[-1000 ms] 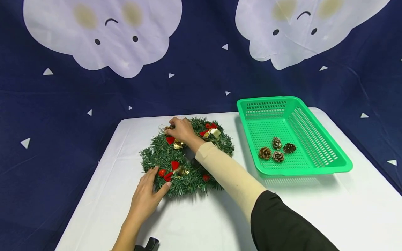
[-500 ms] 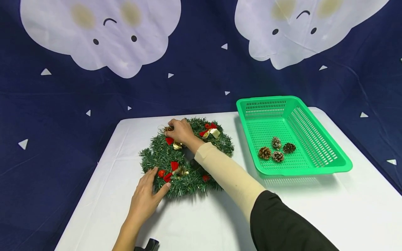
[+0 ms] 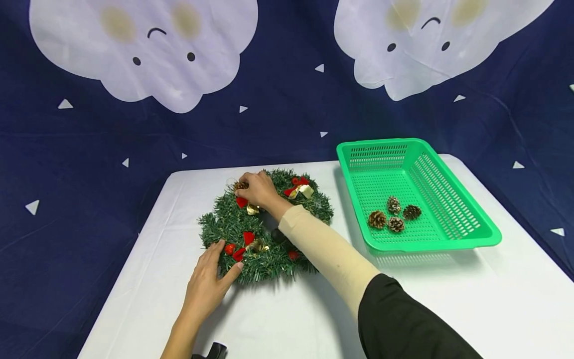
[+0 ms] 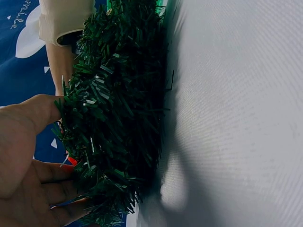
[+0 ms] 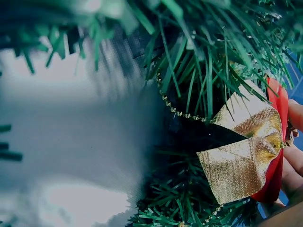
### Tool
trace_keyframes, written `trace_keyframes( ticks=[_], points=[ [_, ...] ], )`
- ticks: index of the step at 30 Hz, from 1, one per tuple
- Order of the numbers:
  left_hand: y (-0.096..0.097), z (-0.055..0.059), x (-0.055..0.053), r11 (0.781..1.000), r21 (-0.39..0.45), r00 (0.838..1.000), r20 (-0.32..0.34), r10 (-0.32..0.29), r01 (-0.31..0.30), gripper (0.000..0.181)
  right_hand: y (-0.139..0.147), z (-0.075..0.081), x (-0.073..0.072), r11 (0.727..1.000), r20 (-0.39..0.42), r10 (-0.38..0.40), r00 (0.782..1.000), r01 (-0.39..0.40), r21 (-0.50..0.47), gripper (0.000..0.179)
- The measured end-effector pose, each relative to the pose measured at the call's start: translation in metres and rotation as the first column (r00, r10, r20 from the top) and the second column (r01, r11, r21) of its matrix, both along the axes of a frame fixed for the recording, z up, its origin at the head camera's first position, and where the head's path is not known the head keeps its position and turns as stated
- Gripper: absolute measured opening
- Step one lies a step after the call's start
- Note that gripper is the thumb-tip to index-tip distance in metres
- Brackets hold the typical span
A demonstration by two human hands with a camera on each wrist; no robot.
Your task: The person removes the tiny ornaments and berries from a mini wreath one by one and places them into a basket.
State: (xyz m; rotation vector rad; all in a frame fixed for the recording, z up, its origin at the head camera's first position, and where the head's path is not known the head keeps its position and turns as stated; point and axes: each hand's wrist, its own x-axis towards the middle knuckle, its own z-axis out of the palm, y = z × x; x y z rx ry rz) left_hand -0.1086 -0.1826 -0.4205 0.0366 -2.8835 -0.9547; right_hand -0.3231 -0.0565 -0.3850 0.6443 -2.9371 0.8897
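A green tinsel wreath (image 3: 224,219) with red and gold bows lies on the white table. My right hand (image 3: 259,189) reaches over it to its far left part. There its thumb and fingertips pinch a brown pine cone (image 3: 240,186), partly hidden by the fingers, beside a red bow (image 3: 241,202). In the right wrist view, the fingers (image 5: 296,158) show behind a red and gold bow (image 5: 239,184). At the near left edge of the wreath my left hand (image 3: 207,279) touches the greenery, thumb spread from loosely straight fingers.
Right of the wreath, a green plastic basket (image 3: 435,245) holds several pine cones (image 3: 396,224). A dark blue cloth with white clouds (image 3: 143,60) hangs behind the table (image 3: 278,324). My right forearm crosses over the wreath's near right part.
Both hands keep their places on the wreath. The right fingers shift very slightly, and a bit more of the pine cone shows now.
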Motion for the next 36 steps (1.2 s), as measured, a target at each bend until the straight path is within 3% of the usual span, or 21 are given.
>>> trace_keyframes(
  ticks=[8, 22, 28, 36],
  points=[
    [0.001, 0.0, -0.002, 1.0, 0.001, 1.0, -0.012, -0.007, 0.007, 0.079, 0.004, 0.008, -0.001, 0.999, -0.035, -0.003, 0.999, 0.002, -0.038, 0.043],
    [-0.001, -0.001, -0.002, 1.0, -0.003, 1.0, -0.002, -0.01, 0.01, 0.079, 0.009, 0.023, 0.006, 0.986, -0.013, 0.007, 1.0, -0.009, -0.165, 0.043],
    [-0.001, 0.0, -0.001, 1.0, -0.003, 1.0, 0.002, -0.016, 0.016, 0.079, 0.023, 0.031, 0.013, 0.972, 0.024, 0.036, 0.999, -0.029, -0.235, 0.042],
    [-0.002, 0.002, 0.0, 1.0, -0.007, 1.0, -0.013, -0.018, 0.018, 0.077, 0.041, 0.036, 0.021, 0.959, 0.065, 0.02, 0.998, -0.001, -0.283, 0.043]
  ],
)
